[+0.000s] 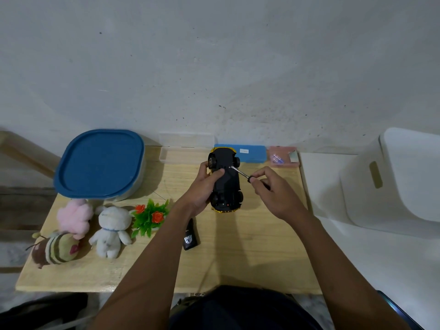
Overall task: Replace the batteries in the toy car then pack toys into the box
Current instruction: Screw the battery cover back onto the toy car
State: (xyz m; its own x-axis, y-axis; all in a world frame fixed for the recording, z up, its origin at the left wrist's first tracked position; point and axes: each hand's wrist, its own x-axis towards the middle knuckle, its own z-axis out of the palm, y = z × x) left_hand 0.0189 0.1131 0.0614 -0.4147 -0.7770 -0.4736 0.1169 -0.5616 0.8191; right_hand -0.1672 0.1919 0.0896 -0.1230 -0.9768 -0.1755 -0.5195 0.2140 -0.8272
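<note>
Above the tabletop [250, 246] centre, the left hand [205, 186] grips the upturned car [226, 182], held clear of the wood; the right hand [273, 194] pinches a screwdriver [241, 173], tip on the underside. The near and right wood lies bare. The lidded box [100, 163] fills the far-left corner, plush toys [81, 232] just before it. A bare wall backs the far edge.

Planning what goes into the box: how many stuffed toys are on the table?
3, all at the table's left end: a pink plush nearest the blue-lidded box, a white bear beside it, and a striped bee at the near left. None seems hidden.
</note>
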